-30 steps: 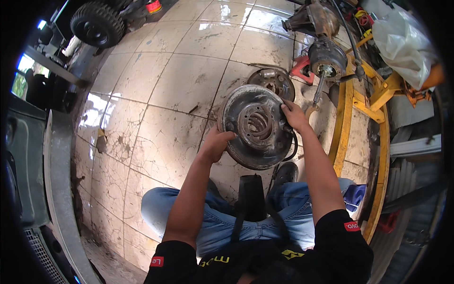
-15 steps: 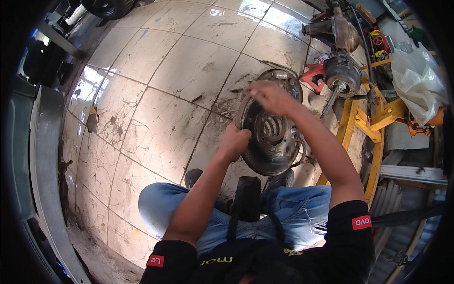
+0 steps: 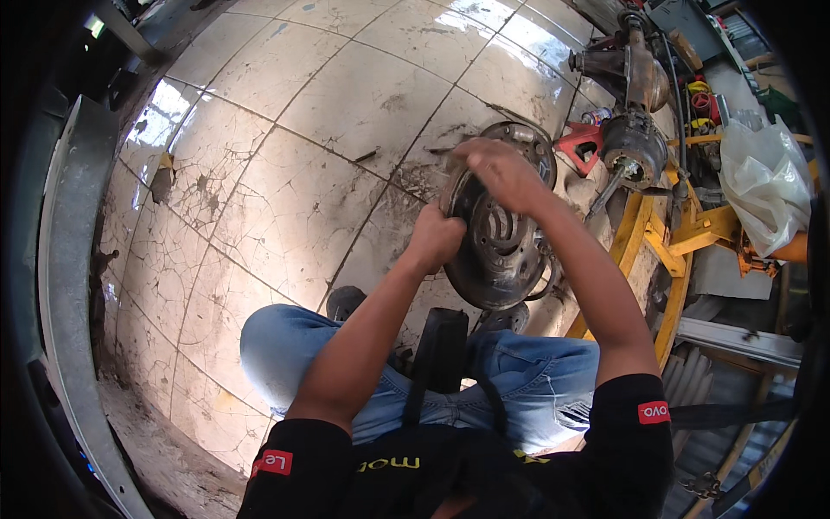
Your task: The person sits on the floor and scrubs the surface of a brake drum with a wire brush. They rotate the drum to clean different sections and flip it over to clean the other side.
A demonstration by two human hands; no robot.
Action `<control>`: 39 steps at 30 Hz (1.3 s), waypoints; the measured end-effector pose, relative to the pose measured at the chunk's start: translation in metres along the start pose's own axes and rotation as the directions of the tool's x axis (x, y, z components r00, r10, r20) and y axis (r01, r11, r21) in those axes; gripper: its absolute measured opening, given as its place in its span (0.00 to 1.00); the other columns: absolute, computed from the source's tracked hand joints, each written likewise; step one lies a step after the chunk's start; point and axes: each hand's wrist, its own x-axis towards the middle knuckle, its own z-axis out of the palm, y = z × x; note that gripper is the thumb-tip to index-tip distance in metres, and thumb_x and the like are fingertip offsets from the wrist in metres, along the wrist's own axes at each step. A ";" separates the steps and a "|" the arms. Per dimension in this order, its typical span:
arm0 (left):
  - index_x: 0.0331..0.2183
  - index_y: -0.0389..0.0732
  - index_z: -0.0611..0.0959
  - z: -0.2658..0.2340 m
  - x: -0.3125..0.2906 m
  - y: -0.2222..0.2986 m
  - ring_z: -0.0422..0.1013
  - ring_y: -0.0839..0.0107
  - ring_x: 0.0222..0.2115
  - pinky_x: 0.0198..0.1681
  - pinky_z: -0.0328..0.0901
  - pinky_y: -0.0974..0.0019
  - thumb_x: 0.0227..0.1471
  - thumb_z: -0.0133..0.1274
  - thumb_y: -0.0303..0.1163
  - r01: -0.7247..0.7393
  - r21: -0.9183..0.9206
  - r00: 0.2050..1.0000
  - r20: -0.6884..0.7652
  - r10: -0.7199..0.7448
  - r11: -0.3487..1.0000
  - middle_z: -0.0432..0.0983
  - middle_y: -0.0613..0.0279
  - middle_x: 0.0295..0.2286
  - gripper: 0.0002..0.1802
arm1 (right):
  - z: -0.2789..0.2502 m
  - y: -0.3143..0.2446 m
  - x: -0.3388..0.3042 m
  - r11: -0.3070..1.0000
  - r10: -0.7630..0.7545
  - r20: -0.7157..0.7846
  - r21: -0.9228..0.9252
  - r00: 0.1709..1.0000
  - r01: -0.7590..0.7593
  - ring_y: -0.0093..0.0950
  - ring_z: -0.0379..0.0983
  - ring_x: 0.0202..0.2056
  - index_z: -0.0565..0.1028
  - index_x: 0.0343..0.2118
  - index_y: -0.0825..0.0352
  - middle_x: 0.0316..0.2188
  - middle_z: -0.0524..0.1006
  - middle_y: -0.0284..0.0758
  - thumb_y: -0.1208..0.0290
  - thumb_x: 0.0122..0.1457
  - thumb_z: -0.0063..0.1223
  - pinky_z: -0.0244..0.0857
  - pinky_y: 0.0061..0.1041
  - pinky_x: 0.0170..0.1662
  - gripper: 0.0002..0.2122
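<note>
A workshop floor of large, glossy pale tiles point(image 3: 285, 173), cracked and smeared with dark grime, fills the view, and the person crouches on it in blue jeans and a black short-sleeved top.

Between the two hands stands a round, dark metal brake drum plate point(image 3: 501, 251), tipped up on its edge just beyond the knees. Its face is greasy and rust-brown, with a ring of holes and curved slots around the centre and a raised rim. The left hand point(image 3: 437, 238) grips the rim at the near left side, fingers curled tight around the edge. The right hand point(image 3: 497, 169) lies over the top of the rim, fingers bent and close together; it is blurred, so the exact hold cannot be told.

Just behind the right hand lies a second round metal disc point(image 3: 523, 138), flat on the tiles. To the right of that hand a small red stand point(image 3: 584, 143) sits beside a rusty axle assembly point(image 3: 635, 112), which rests on a yellow steel frame point(image 3: 670, 251). Farther right a crumpled white plastic bag point(image 3: 765, 186) hangs over the frame. Each sleeve carries a small red rectangular patch point(image 3: 654, 412).
</note>
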 end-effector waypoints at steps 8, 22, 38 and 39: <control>0.39 0.33 0.79 -0.001 0.010 -0.005 0.73 0.68 0.31 0.37 0.67 0.63 0.40 0.45 0.24 -0.087 -0.035 0.996 -0.003 0.087 0.996 0.77 0.55 0.29 0.20 | 0.005 -0.008 -0.003 1.000 0.010 -0.093 -0.011 0.996 -0.011 0.39 0.59 0.59 0.75 0.46 0.68 0.52 0.71 0.42 0.57 0.67 0.23 0.46 0.38 0.64 0.25; 0.40 0.32 0.78 -0.001 0.016 -0.022 0.72 0.65 0.27 0.33 0.67 0.62 0.41 0.45 0.25 -0.027 -0.024 0.998 -0.059 0.025 0.999 0.76 0.54 0.28 0.20 | 0.024 -0.007 -0.010 0.996 -0.076 -0.119 -0.064 0.990 0.068 0.41 0.66 0.54 0.73 0.46 0.68 0.48 0.74 0.44 0.59 0.67 0.33 0.56 0.36 0.59 0.19; 0.39 0.33 0.79 -0.004 0.019 -0.011 0.71 0.68 0.27 0.32 0.66 0.64 0.40 0.45 0.23 -0.053 0.075 0.997 -0.052 0.057 0.996 0.76 0.54 0.28 0.20 | 0.002 -0.002 0.003 0.993 -0.088 -0.098 -0.084 0.991 0.080 0.45 0.70 0.46 0.76 0.40 0.69 0.40 0.75 0.48 0.62 0.65 0.35 0.62 0.38 0.53 0.18; 0.39 0.33 0.79 0.000 0.018 -0.011 0.71 0.68 0.27 0.32 0.66 0.64 0.40 0.45 0.23 -0.060 0.064 0.997 -0.045 0.063 0.996 0.76 0.54 0.28 0.19 | -0.003 0.006 0.003 0.997 -0.011 -0.094 -0.078 0.996 0.003 0.45 0.69 0.46 0.76 0.39 0.69 0.41 0.75 0.48 0.63 0.64 0.36 0.61 0.39 0.54 0.17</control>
